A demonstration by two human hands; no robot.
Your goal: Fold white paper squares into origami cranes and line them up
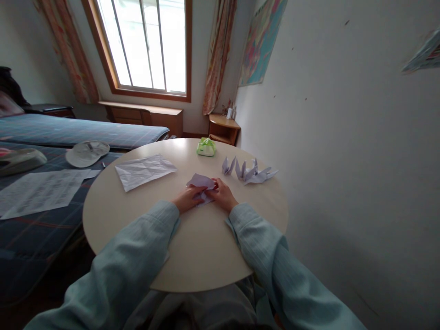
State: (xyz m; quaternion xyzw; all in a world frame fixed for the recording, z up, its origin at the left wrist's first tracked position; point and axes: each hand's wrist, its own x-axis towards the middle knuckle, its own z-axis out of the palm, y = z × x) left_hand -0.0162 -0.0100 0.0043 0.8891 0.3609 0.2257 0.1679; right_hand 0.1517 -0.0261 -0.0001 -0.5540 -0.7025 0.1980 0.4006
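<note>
A partly folded piece of pale paper (200, 180) is between my two hands, just above or on the round table. My left hand (188, 198) grips its left side with the fingers bent over it. On its right side, my right hand (222, 195) pinches the paper with thumb and fingers together. The lower folds are partly covered by my fingers. Several folded paper cranes (252, 174) stand to the right, beyond my right hand. A creased sheet of white paper (146, 171) lies flat to the left.
The round cream table (117, 220) stands close to the white wall on the right. A green-and-white tissue pack (206, 147) sits at its far edge. Left of it, a bed (51, 231) holds a white cap (87, 153) and printed sheets (48, 190).
</note>
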